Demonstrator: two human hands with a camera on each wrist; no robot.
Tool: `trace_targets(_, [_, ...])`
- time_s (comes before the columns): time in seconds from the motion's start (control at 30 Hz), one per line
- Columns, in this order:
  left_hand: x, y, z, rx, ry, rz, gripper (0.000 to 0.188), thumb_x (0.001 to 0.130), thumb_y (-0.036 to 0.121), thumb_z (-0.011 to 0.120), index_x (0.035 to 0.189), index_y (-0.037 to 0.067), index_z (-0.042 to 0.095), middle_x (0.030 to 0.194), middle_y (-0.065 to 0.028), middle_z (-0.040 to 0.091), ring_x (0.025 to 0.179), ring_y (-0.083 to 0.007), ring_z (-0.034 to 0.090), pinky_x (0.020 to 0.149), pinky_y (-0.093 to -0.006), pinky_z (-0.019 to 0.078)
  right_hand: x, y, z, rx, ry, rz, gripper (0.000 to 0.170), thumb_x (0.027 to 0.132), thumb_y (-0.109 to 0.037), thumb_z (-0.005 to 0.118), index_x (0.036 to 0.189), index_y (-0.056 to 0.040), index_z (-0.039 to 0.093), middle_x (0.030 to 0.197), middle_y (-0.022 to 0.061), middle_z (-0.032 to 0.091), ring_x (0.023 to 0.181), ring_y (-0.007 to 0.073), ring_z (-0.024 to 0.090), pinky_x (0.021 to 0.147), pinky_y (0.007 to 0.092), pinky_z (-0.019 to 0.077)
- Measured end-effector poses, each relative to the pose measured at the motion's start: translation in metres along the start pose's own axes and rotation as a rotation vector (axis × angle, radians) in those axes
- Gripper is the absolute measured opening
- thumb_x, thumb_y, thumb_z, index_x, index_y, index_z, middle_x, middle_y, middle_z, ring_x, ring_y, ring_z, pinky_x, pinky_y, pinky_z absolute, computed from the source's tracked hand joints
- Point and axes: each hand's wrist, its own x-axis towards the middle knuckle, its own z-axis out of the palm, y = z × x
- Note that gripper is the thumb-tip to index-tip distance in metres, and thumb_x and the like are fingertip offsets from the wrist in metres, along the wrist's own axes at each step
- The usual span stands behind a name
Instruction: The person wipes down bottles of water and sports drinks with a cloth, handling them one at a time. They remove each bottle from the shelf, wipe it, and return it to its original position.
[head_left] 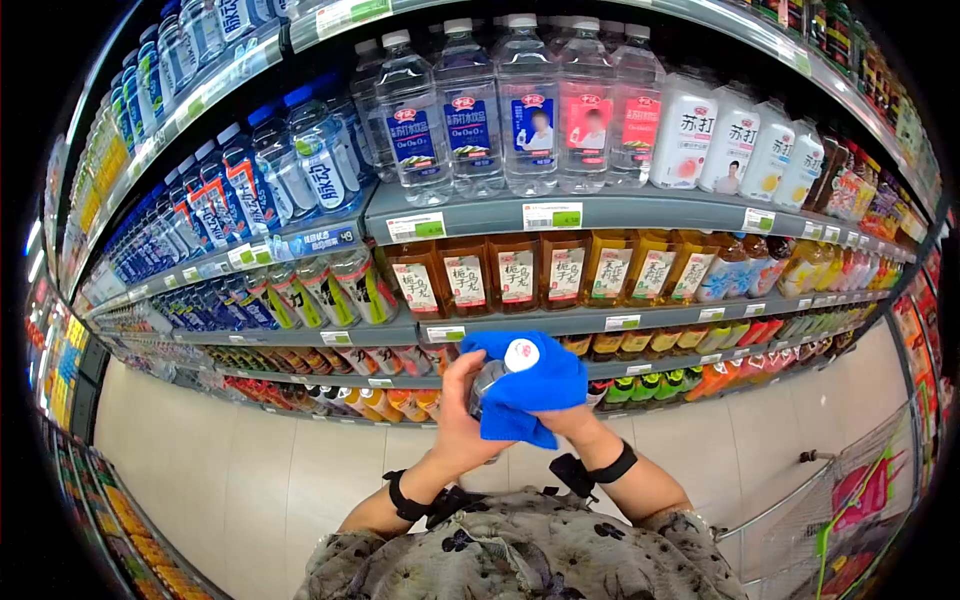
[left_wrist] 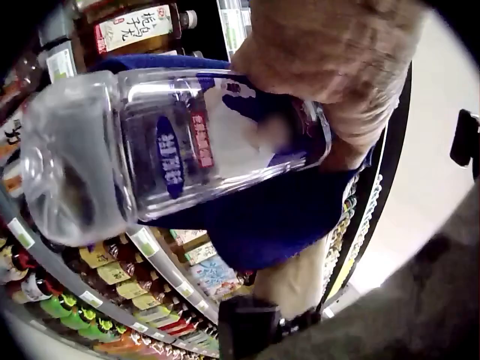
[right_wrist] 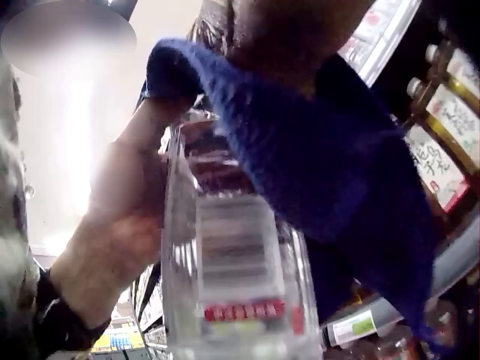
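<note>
Head view: a bottle and a blue cloth in two hands before the shelves

The shelves (head_left: 480, 218) curve across the scene, with clear bottles (head_left: 523, 110) standing along the upper shelf's front edge, white bottles (head_left: 690, 135) to their right and amber bottles (head_left: 515, 272) one level down. Below lies the tiled floor (head_left: 340, 450); at its right edge stands a cart (head_left: 800, 520). A patterned shirt (head_left: 520, 560) fills the bottom middle.

The clear, blue-labelled bottle (left_wrist: 161, 142) is held off the shelves, in front of the lower levels' middle. The blue cloth (head_left: 535, 395) drapes around its upper part. The left hand (head_left: 462, 405) grips the bottle, fingers curled round its side. The right hand (head_left: 572, 424) holds the cloth against it, fingers mostly hidden. Black bands (head_left: 613, 463) circle both wrists. The white cap (head_left: 521, 355) shows above the cloth.
</note>
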Motion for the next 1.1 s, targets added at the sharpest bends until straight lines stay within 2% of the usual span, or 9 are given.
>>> trace_targets(0.17, [0.008,0.004,-0.007,-0.202,-0.023,-0.029,0.088,0.057,0.012,0.082,0.126,0.005,0.029,0.117,-0.0100,0.044,0.111,-0.0209,0.046,0.095,-0.0334,0.0364,-0.015,0.015,0.005,0.089,0.049,-0.279,0.060,0.065,-0.018,0.077,0.116,0.0024,0.051,0.105,0.0102,0.057,0.090,0.0160,0.054,0.083,0.0289,0.0431])
trace_targets(0.3, [0.015,0.018,-0.008,-0.619,0.121,-0.190,0.085,0.063,0.012,0.077,0.130,0.003,0.025,0.117,-0.0106,0.045,0.106,-0.0199,0.050,0.088,-0.0333,0.0455,-0.016,-0.014,0.026,-0.185,0.225,-0.040,0.068,0.062,-0.021,0.077,0.120,-0.0006,0.048,0.105,0.0086,0.058,0.092,0.0202,0.056,0.085,0.0322,0.0431])
trace_targets(0.37, [0.023,0.024,-0.014,-0.506,0.136,-0.067,0.086,0.065,0.013,0.076,0.132,0.002,0.024,0.117,-0.0112,0.047,0.104,-0.0207,0.051,0.089,-0.0332,0.0453,-0.037,0.028,0.013,0.135,-0.217,0.069,0.080,0.065,-0.025,0.080,0.129,-0.0009,0.039,0.111,0.0094,0.057,0.097,0.0152,0.054,0.085,0.0312,0.0438])
trace_targets(0.63, [0.030,0.040,-0.009,-0.408,0.312,-0.077,0.090,0.066,0.010,0.074,0.137,-0.001,0.020,0.126,-0.0139,0.041,0.112,-0.0224,0.048,0.093,-0.0345,0.0421,-0.066,0.067,0.012,0.599,-0.174,0.465,0.062,0.074,-0.019,0.071,0.127,-0.0042,0.043,0.114,0.0057,0.056,0.102,0.0181,0.054,0.090,0.0339,0.0440])
trace_targets(0.77, [0.035,0.023,-0.017,-0.389,0.036,0.012,0.107,0.056,0.010,0.084,0.139,0.000,0.017,0.131,-0.0109,0.038,0.118,-0.0229,0.042,0.101,-0.0356,0.0324,-0.083,0.076,-0.001,0.973,-0.132,0.606,0.059,0.078,-0.018,0.066,0.128,-0.0019,0.041,0.120,0.0073,0.053,0.105,0.0201,0.053,0.091,0.0364,0.0452])
trace_targets(0.87, [0.039,0.016,-0.022,-0.574,-0.162,-0.123,0.107,0.051,0.010,0.086,0.137,0.001,0.022,0.129,-0.0091,0.041,0.117,-0.0213,0.044,0.102,-0.0346,0.0314,-0.091,0.064,-0.019,1.210,-0.041,1.126,0.051,0.080,-0.015,0.063,0.125,-0.0008,0.045,0.113,0.0119,0.058,0.096,0.0233,0.060,0.085,0.0375,0.0493])
trace_targets(0.93, [0.035,0.003,-0.020,-0.686,-0.451,-0.339,0.099,0.052,0.007,0.083,0.134,0.000,0.028,0.122,-0.0090,0.050,0.114,-0.0191,0.047,0.100,-0.0338,0.0349,-0.092,0.056,-0.020,1.120,-0.098,1.069,0.046,0.082,-0.015,0.060,0.123,-0.0012,0.047,0.111,0.0113,0.059,0.094,0.0227,0.061,0.082,0.0361,0.0504])
trace_targets(1.03, [0.029,0.009,-0.009,-0.631,-0.453,-0.166,0.104,0.056,0.029,0.084,0.136,0.000,0.024,0.125,-0.0162,0.049,0.117,-0.0248,0.048,0.098,-0.0375,0.0383,-0.081,0.036,-0.020,1.023,-0.203,0.899,0.035,0.087,-0.019,0.054,0.118,-0.0030,0.051,0.106,0.0093,0.061,0.090,0.0204,0.062,0.078,0.0318,0.0512])
trace_targets(1.1, [0.025,-0.001,-0.009,-0.643,-0.417,-0.179,0.090,0.062,0.018,0.078,0.134,0.000,0.028,0.122,-0.0175,0.052,0.115,-0.0259,0.050,0.096,-0.0362,0.0403,-0.079,0.037,-0.015,1.124,-0.118,1.106,0.035,0.088,-0.023,0.055,0.117,-0.0046,0.051,0.107,0.0083,0.060,0.091,0.0189,0.061,0.079,0.0310,0.0507])
